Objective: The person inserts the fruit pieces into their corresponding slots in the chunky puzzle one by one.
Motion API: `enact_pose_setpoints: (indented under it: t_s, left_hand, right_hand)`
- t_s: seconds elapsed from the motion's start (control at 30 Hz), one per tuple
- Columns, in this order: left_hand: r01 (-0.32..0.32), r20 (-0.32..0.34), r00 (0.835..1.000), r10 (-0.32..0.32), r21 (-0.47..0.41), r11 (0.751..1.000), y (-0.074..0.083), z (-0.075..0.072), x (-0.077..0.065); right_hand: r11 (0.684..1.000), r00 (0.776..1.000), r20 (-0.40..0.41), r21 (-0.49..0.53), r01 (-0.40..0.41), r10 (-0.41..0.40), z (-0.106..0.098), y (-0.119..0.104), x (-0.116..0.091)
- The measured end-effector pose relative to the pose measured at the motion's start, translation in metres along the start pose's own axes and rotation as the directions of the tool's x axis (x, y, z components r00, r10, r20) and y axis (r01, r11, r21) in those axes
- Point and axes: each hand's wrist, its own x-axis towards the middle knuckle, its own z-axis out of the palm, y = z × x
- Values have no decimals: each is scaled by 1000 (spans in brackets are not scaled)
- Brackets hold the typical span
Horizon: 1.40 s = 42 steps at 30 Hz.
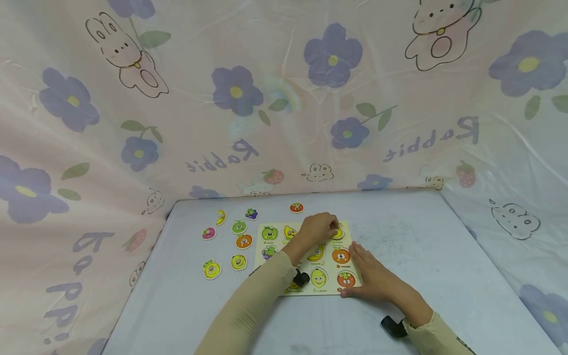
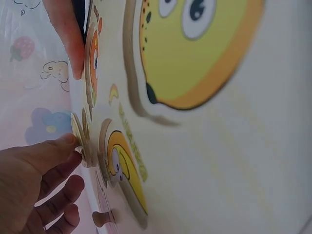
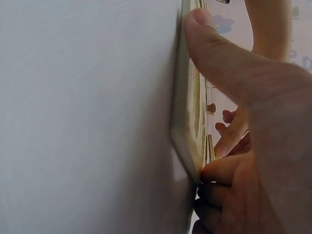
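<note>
A wooden fruit puzzle board [image 1: 330,291] lies on the table, printed with fruit faces in rows. Over its far right picture, my left hand [image 1: 316,230] pinches a thin wooden puzzle piece [image 2: 82,141] between thumb and fingers. The piece is tilted on edge just over the board, and its printed face is turned away. My right hand [image 1: 377,276] rests against the board's near right corner, fingers straight along the right edge and thumb [image 3: 209,39] at the near edge. A wooden knob [image 2: 101,218] sticks up from the board. My left forearm hides part of the board.
Left of the board lie several loose fruit pieces, among them a pineapple [image 1: 212,269], a banana [image 1: 221,217], grapes [image 1: 251,213] and an orange [image 1: 244,241]. A tomato piece [image 1: 296,207] lies beyond the far edge. Printed cloth [image 1: 284,98] hangs around the table.
</note>
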Motion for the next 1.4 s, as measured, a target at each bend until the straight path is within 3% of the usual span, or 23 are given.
enact_pose_setpoints:
  t_s: [1.4]
  left_hand:
    - [22,15,1000,-22,40,999,3,7,5]
  right_hand:
    - [1000,1000,-22,-7,14,-14,1,1,0]
